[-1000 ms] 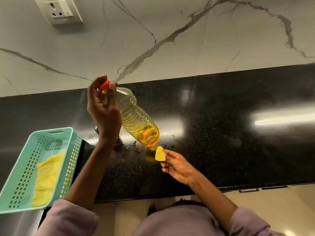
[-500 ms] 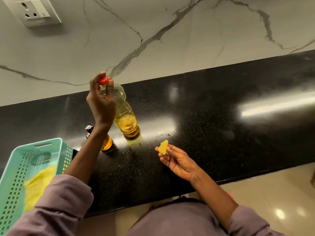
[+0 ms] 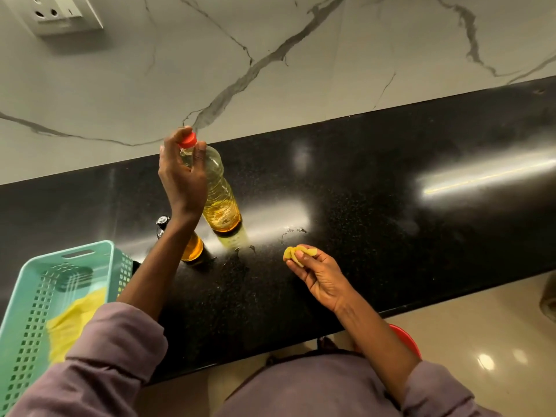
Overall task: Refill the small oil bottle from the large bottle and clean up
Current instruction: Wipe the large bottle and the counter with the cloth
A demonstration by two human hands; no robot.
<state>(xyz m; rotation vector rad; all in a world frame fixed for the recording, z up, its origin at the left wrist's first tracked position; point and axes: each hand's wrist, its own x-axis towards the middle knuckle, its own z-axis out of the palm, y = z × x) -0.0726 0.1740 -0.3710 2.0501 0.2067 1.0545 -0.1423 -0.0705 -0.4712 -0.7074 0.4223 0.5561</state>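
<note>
The right hand pinches a small crumpled yellow cloth just above the black counter. Beyond it, the large clear plastic oil bottle, tilted a second ago, now stands upright. The left hand curls round its neck below the red cap. Pouring appears finished; wiping remains.

No text, label, brand or number can be read anywhere in view. The large bottle bears no label. The wall socket shows no legible marking.

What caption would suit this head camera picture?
Left hand grips the capped large oil bottle standing on the black counter; right hand pinches a yellow cloth scrap.
</note>
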